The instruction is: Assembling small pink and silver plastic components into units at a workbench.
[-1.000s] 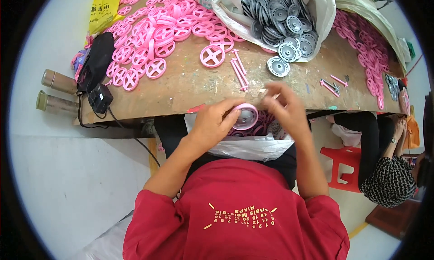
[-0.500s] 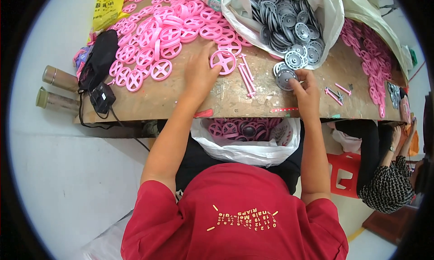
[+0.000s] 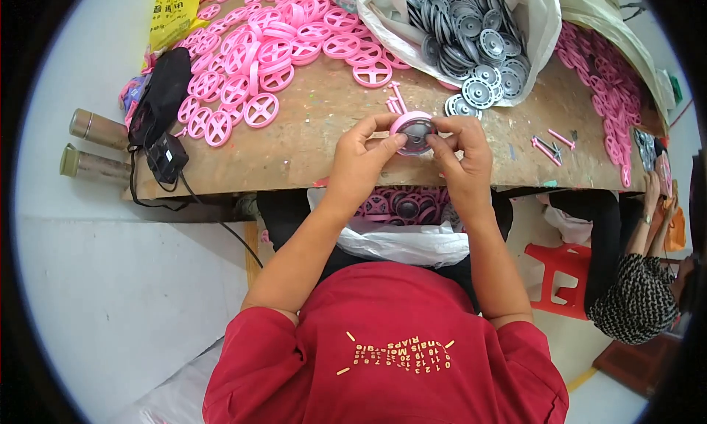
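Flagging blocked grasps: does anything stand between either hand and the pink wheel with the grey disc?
Nothing visible does: the left hand and right hand hold the pink wheel and grey disc directly, from opposite sides.

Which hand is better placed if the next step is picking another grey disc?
Probably the right hand: it is nearer the grey discs at the mouth of the white bag. The left hand is farther left; both grip the pink-rimmed grey disc.

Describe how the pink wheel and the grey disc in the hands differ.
Colour: the pink wheel is bright, the grey disc dark. Size: the wheel looks wider, its rim showing beyond the disc's edge. Shared: both are round, held between the left hand and right hand.
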`<state>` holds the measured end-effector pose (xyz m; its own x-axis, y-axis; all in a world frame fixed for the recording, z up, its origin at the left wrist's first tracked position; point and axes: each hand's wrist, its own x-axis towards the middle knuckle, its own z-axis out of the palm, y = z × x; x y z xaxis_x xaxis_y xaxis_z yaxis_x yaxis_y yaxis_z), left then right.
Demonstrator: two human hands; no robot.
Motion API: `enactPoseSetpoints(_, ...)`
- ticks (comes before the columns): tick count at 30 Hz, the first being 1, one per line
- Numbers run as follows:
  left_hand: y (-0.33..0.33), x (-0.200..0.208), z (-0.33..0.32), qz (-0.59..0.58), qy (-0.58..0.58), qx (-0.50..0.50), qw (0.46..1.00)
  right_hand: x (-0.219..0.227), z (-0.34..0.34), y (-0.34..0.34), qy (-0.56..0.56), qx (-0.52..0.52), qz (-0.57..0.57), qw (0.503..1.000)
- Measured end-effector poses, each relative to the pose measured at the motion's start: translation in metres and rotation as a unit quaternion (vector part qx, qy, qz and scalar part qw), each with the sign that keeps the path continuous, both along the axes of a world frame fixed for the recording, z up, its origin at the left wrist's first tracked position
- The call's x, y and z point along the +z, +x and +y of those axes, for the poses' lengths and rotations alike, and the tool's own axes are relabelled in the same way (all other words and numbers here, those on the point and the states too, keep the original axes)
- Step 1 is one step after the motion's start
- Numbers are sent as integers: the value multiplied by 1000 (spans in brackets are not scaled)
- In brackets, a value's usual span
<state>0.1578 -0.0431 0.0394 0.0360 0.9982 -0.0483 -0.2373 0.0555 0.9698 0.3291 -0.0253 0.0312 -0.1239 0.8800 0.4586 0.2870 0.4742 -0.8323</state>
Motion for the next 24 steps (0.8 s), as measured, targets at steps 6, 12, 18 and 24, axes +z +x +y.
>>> enactPoseSetpoints(6,8,-1,-10,39,32,1,999,15,-2,12,-254,77,110,958)
enactPoseSetpoints(12,20,-14,-15,107,101,14,989,13,-10,14,-212,49,77,973)
enactPoseSetpoints(18,18,-7,-35,82,73,-57,992,11,-31,28,-262,118,104,952)
enactPoseSetpoints(24,10,-22,-60,105,33,-54,992,12,-41,29,-186,120,-77,972)
